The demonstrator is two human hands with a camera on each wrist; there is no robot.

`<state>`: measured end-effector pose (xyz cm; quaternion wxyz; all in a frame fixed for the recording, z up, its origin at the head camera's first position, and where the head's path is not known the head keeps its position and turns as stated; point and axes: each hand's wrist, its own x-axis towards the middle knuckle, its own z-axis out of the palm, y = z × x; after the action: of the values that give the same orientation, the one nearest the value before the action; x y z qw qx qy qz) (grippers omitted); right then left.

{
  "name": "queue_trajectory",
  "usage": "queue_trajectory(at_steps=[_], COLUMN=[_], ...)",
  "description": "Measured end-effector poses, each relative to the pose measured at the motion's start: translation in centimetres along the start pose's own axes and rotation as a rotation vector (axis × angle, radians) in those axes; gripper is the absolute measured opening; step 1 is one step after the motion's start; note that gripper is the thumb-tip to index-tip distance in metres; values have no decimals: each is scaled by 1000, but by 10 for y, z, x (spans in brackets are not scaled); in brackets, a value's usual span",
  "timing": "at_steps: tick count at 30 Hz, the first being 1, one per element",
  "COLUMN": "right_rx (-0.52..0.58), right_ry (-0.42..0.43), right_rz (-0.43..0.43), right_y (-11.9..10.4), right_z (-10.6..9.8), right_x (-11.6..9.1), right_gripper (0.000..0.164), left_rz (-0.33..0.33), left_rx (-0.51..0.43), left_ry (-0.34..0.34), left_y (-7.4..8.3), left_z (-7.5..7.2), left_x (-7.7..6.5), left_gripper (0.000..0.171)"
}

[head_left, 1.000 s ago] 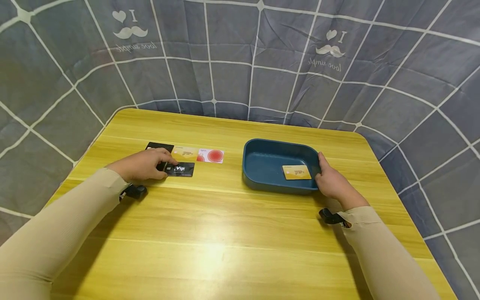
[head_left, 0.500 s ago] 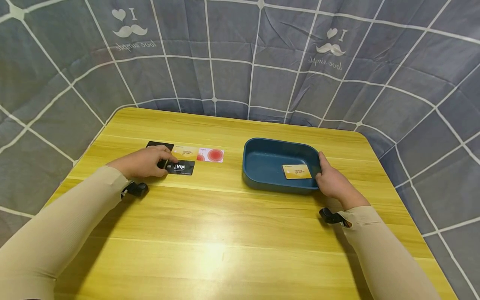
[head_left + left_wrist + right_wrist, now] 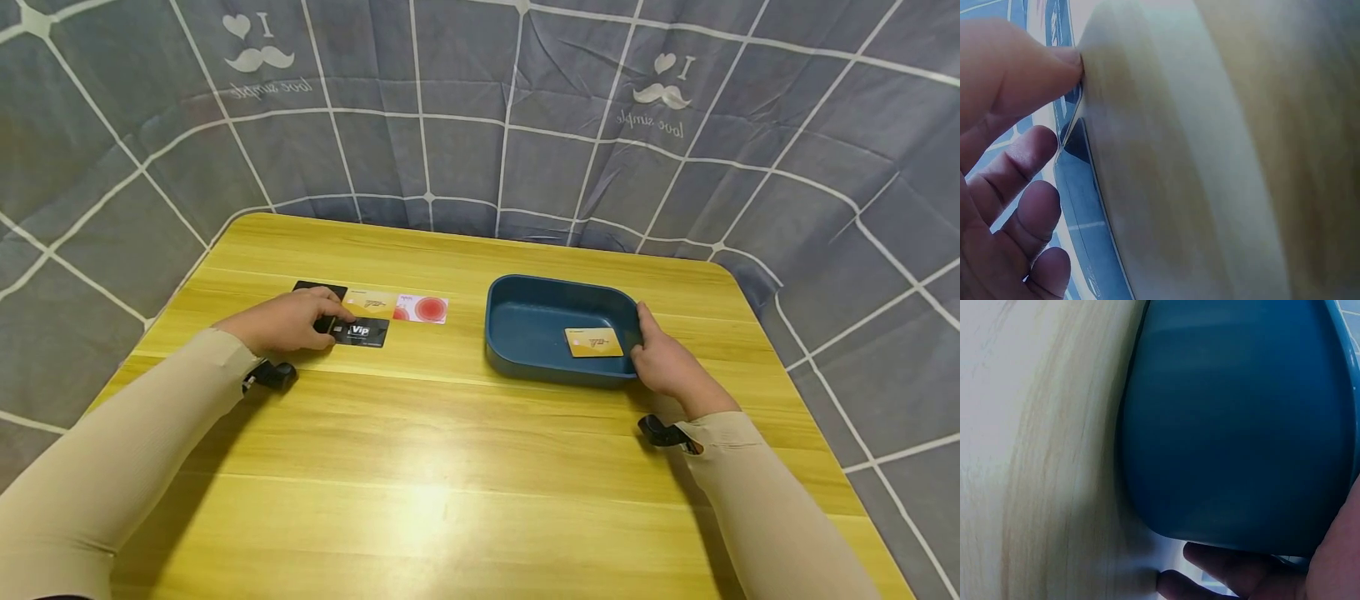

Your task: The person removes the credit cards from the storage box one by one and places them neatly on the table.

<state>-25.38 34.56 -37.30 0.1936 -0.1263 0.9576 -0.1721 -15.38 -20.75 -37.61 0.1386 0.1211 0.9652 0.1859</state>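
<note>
Showing a person's two hands above a wooden worktop (image 3: 315, 467), with a grey, white-lined curtain (image 3: 465, 87) behind. At the left of the frame, the left hand (image 3: 279, 323) touches the left end of a black "Vip" card (image 3: 365, 332) with thumb and index finger; whether they pinch it or merely press it cannot be told. The left wrist view shows the remaining fingers loosely bent. Above the "Vip" card lie a second black card (image 3: 318, 288), partly covered by the hand, a pale yellow card (image 3: 372, 302) and a red-and-white card (image 3: 429, 309), side by side. Right of centre, the right hand (image 3: 667, 367) grips the right end of a blue tray (image 3: 528, 325), its fingers bent along the outer wall. A golden card (image 3: 594, 342) lies inside, towards the tray's lower right.
</note>
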Motion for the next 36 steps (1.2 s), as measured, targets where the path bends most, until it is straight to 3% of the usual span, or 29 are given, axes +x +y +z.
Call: queue_trajectory(at_steps=[22,36], right_rx=[9,-6], right_ry=[-3,-3], right_rz=[9,-1], right_y=[-2,0], right_z=[-1,-4], right_x=[0,3], right_gripper=[76,76], left_rz=[15,-11], left_rx=[-7,-8], left_ry=[7,6], left_y=[0,3], left_z=[-1,-1], left_x=[3,5], left_gripper=[41,40])
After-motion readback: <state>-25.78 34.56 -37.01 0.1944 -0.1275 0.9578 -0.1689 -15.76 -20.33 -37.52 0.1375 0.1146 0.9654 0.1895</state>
